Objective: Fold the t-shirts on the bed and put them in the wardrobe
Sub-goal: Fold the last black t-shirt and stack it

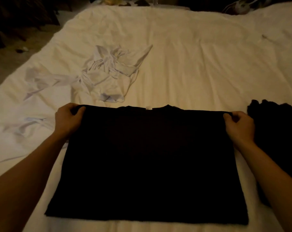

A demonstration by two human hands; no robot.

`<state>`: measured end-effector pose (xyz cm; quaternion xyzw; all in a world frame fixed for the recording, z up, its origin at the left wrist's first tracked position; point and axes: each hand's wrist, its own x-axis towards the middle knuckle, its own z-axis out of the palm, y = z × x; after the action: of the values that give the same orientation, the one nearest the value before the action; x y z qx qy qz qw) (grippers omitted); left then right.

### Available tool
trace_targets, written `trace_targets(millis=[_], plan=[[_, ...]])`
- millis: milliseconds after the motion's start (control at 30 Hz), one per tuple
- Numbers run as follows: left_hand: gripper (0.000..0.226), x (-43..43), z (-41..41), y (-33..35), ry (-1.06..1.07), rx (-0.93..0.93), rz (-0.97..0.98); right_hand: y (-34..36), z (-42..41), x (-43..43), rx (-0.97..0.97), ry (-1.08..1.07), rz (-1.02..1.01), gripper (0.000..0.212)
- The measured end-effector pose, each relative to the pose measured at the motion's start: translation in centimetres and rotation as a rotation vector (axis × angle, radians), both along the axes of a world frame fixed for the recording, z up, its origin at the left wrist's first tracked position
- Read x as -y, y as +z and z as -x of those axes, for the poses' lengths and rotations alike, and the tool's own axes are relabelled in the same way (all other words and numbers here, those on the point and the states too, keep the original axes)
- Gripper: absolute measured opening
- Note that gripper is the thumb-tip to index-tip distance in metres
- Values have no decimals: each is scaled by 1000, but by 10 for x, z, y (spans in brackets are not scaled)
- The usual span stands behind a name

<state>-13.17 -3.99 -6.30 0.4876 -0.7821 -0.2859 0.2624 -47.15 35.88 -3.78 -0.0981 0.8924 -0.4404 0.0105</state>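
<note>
Forearms come in from the near corners of the view, one down each side of the black t-shirt (148, 161), which lies spread flat on the bed (192, 56) with its hem nearest the person and its collar at the far edge. The shirt's length runs straight away from the person, and both hands sit at its far end, so the cloth lies back toward the body from the fingers. The left hand (67, 119) is clenched on the left shoulder corner, thumb on top and fingers curled under the edge. The right hand (240, 126) pinches the right shoulder corner the same way, a touch nearer than the left. Wrists are level and the backs of the hands face up. No sleeves show, so they are probably tucked in. From this grasp the likely move is to draw the collar edge back toward the hem. A dark garment (279, 131) lies just beside the right hand. Farther off, beyond the collar, a crumpled white t-shirt (106, 76) waits unfolded.
</note>
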Motion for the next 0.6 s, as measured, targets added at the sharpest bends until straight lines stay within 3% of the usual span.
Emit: trace_targets(millis=[333,433,600], plan=[[34,28,31,-14,2,141,58,-15,21,38,-3,-17,-178,31],[53,8,13,-9,72,66,44,-10,3,20,50,15,-216,37],[53,-46,-47,-4,70,78,-61,-1,-45,-33,205,116,-295,32]])
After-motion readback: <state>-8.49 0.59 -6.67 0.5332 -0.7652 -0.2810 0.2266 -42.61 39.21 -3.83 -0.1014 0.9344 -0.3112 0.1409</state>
